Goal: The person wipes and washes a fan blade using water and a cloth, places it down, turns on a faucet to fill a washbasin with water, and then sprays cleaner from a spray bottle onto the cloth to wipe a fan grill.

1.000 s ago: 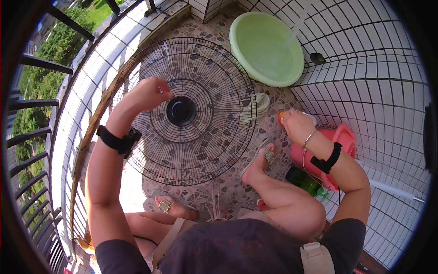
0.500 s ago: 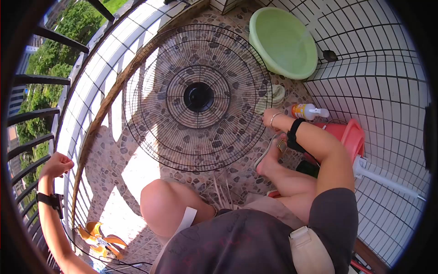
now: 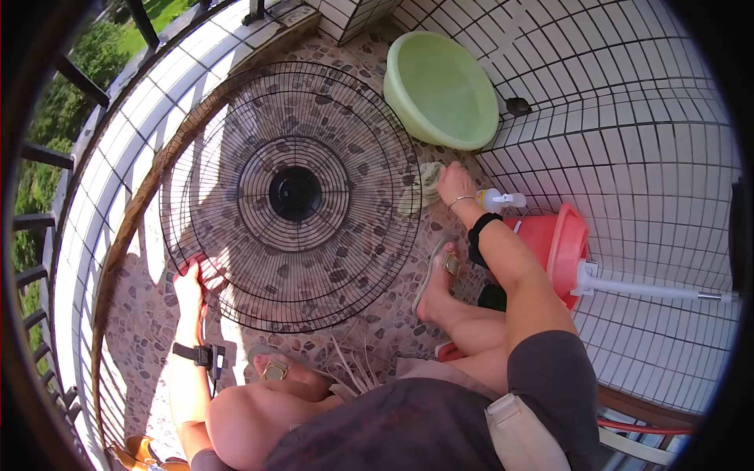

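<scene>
Sunlit balcony floor (image 3: 145, 306) with a stone pattern, seen from above, meets a white tiled wall (image 3: 628, 173) at right. A round black wire fan cover (image 3: 295, 194) lies flat, left of centre. At its lower-left rim, the person's left hand (image 3: 196, 281) grips the wire edge. Near the centre, the right hand (image 3: 457, 184) touches a pale cloth (image 3: 430, 174); whether the fingers hold it, I cannot tell. Beside that hand is a spray bottle (image 3: 488, 199); a green basin (image 3: 440, 86) sits at upper centre, a red bucket (image 3: 567, 247) at right.
</scene>
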A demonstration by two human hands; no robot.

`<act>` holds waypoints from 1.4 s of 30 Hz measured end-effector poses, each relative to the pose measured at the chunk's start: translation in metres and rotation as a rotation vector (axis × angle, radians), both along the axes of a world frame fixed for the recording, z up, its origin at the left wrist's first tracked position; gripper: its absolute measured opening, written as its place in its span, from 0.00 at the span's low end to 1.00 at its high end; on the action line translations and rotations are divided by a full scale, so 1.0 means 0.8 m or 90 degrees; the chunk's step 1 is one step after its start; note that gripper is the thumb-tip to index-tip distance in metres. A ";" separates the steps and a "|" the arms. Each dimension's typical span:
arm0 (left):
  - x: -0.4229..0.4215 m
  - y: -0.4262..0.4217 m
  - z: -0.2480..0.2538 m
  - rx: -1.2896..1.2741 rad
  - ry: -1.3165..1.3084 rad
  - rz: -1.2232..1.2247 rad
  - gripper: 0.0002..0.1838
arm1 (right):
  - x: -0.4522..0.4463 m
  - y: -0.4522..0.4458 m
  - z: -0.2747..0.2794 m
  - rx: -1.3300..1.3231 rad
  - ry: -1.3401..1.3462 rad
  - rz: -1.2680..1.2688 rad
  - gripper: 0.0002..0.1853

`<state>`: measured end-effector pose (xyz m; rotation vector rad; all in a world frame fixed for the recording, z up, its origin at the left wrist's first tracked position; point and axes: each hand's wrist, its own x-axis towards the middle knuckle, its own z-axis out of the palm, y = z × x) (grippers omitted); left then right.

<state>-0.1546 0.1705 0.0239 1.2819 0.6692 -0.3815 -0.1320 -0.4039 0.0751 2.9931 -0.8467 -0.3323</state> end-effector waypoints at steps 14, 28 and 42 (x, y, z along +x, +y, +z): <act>0.016 0.035 0.002 0.036 -0.039 0.121 0.17 | -0.029 -0.002 0.144 0.035 0.193 0.232 0.18; -0.069 -0.039 -0.040 -0.021 -0.070 0.090 0.19 | -0.024 0.158 0.028 0.305 0.046 0.599 0.30; -0.084 -0.048 -0.086 -0.079 -0.090 0.080 0.20 | 0.007 0.252 0.215 0.489 0.493 0.480 0.34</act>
